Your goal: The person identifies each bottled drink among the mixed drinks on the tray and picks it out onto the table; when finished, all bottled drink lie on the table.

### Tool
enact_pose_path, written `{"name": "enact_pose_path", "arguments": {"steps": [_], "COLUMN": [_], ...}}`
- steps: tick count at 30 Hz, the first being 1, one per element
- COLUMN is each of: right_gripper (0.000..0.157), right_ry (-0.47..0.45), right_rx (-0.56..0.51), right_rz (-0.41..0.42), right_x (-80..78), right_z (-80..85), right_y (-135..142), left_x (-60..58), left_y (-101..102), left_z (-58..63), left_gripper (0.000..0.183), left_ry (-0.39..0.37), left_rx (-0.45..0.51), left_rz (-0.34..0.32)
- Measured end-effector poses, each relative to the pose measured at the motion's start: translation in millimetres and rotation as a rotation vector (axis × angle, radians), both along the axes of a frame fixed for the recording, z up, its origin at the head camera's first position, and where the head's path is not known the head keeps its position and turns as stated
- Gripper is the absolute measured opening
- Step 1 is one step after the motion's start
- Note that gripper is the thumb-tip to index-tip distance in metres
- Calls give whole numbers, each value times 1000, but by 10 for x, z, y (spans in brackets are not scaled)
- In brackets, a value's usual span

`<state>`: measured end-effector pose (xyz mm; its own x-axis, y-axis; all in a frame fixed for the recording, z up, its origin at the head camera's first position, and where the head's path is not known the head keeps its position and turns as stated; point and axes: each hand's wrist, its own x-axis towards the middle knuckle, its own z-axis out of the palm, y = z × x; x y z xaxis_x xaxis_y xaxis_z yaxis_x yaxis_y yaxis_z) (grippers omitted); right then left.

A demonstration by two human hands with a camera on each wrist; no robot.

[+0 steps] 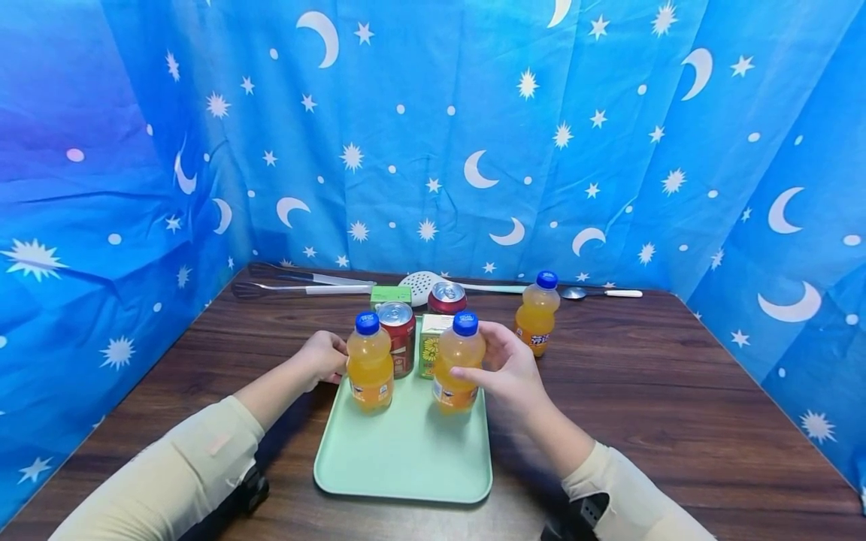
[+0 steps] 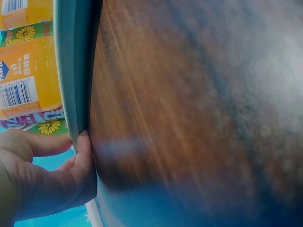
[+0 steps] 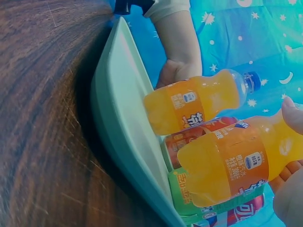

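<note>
My left hand [image 1: 321, 361] pinches the left rim of a pale green tray [image 1: 406, 458]; the left wrist view has the thumb inside the rim and a finger outside. With my right hand [image 1: 509, 370] I hold an orange soda bottle [image 1: 455, 372] with a blue cap over the tray's right side; whether its base touches is unclear. A matching bottle [image 1: 370, 372] stands upright on the left side. Behind them are a red can [image 1: 401, 342] and a green drink carton [image 1: 428, 346] with yellow flowers. Farther back are another red can [image 1: 447, 297] and a green box [image 1: 390, 295].
Right of the tray, a third orange soda bottle [image 1: 537, 315] stands on the dark wood table [image 1: 643, 406]. Along the back lie a white skimmer [image 1: 422, 285], long-handled utensils [image 1: 304, 288] at left and a spoon [image 1: 575, 293] at right. A blue curtain [image 1: 419, 135] encloses the table.
</note>
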<state>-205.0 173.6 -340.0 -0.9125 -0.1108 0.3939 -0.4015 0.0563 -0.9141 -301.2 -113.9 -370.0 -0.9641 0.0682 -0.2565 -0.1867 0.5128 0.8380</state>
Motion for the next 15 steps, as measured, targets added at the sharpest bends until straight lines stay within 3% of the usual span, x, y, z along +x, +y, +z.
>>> {"name": "enact_pose_path", "arguments": {"steps": [15], "right_gripper": [56], "right_ry": [10], "right_rx": [-13], "right_rz": [-59], "right_x": [87], "right_z": [96], "right_y": [197], "left_x": [3], "left_y": [-8], "left_z": [18], "left_gripper": [32], "left_ry": [-3], "left_rx": [8], "left_rz": [-5]}}
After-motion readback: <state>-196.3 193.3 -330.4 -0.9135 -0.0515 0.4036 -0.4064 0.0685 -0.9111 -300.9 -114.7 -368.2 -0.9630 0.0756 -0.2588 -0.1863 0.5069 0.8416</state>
